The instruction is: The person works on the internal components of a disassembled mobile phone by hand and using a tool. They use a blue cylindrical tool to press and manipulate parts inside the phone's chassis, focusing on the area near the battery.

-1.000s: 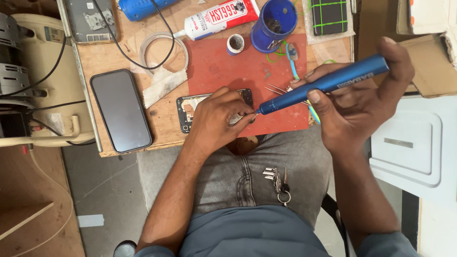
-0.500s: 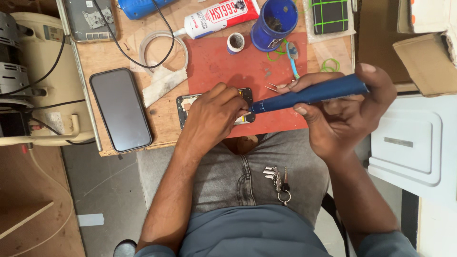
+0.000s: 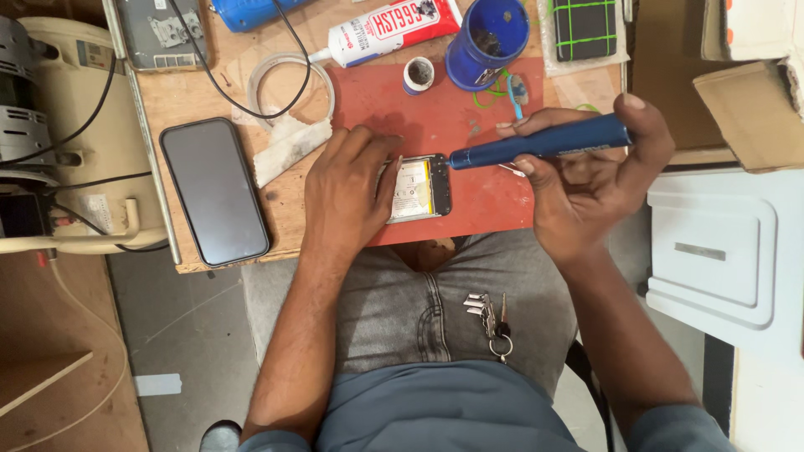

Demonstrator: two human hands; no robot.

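Red mat (image 3: 435, 100), rubbery, laid on a bare wooden counter (image 3: 193, 92): on it an opened phone (image 3: 419, 188), back off, pale battery showing, lying flat near the mat's front edge. Left hand (image 3: 347, 197): spread flat over the phone's left part, pressing it down, fingers closed on nothing. Right hand (image 3: 590, 180): clenched around a blue electric screwdriver (image 3: 540, 142), held nearly level. Change noted: a second ago the driver stood tilted up with its tip over the phone's near edge; it has since swung down and its tip now meets the phone's dark upper end, and the phone itself has been shifted to the right, so the work has moved on to another screw spot, by my reading. Also on the mat: a small round pot (image 3: 419, 75) and a blue cup (image 3: 487, 42) holding odds and ends. On the wood: a white glue tube (image 3: 385, 29), a coil of clear tubing (image 3: 289, 84), a whole dark phone (image 3: 215, 191) face up, black cable. Room: cream machine (image 3: 63, 125) at the left, white moulded lid (image 3: 720, 243) at the right, grey floor, keys (image 3: 490, 314) on the lap.
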